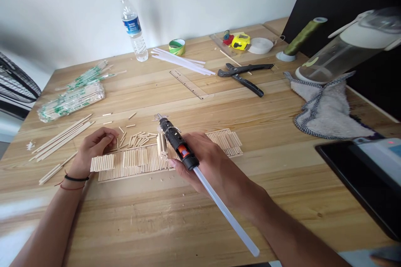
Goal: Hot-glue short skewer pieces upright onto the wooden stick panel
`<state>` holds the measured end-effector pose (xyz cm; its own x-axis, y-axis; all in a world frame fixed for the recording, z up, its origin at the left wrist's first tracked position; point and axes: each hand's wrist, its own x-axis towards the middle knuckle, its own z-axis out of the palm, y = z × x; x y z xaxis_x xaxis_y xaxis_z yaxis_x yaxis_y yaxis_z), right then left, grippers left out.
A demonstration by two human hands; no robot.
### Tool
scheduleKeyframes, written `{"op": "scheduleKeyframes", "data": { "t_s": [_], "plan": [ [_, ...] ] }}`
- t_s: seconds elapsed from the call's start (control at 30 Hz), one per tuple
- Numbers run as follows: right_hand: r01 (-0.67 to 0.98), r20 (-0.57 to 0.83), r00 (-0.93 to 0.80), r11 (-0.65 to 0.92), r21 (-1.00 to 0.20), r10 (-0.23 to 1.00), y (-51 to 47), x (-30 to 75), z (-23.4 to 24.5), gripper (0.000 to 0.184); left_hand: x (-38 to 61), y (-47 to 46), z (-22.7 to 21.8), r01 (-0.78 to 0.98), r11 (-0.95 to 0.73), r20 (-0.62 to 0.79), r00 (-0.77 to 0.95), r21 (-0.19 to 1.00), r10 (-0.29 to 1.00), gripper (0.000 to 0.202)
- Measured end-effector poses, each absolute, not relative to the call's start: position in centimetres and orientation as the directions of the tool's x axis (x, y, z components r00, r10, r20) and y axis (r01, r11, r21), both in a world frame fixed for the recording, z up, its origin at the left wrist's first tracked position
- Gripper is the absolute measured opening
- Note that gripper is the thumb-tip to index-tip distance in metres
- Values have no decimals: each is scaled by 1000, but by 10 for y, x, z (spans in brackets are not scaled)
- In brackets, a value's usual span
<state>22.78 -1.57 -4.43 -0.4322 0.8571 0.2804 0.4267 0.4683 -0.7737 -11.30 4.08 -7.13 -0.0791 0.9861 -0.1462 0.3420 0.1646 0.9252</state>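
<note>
My right hand (205,162) is closed around a black glue gun (175,139) with an orange band. Its nozzle points up and left, and a long clear glue stick (225,210) trails from its back toward me. My left hand (92,148) rests with curled fingers on the left end of a flat panel of short wooden sticks (138,160). Whether the fingers pinch a stick is hidden. Loose short stick pieces (138,135) lie just behind the panel. A few upright sticks stand on the panel near the gun.
On the wooden table (156,225) are long sticks (62,135), wrapped chopstick packs (72,100), a water bottle (133,25), tape roll (177,46), clear glue sticks (181,60), ruler (188,84), black cutters (246,74), tape measure (240,41), thread spool (300,37), towel (326,108), jug (347,48) and tablet (363,179).
</note>
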Motion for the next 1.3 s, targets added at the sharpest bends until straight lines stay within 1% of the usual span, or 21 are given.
{"op": "scheduleKeyframes", "data": {
  "t_s": [0.2,0.37,0.73,0.93,1.13,1.3],
  "plan": [
    [418,273,-438,464,-781,856,-15,228,-43,19,-116,40,-72,342,145,-135,-54,928,989,28],
    [432,255,-441,453,-780,860,-15,228,-41,19,-111,40,-68,343,158,-141,-72,926,987,30],
    [427,266,-435,458,-780,860,-16,228,-43,22,-114,41,-71,341,155,-143,-60,927,988,31],
    [447,272,-436,469,-762,858,-16,228,-42,18,-111,42,-69,352,151,-134,-72,924,988,28],
    [447,247,-437,447,-775,865,-16,228,-41,16,-111,42,-69,361,127,-112,-61,924,992,25],
    [458,279,-423,469,-755,862,-15,228,-42,18,-111,43,-69,377,130,-110,-73,917,991,24]
  ]
}}
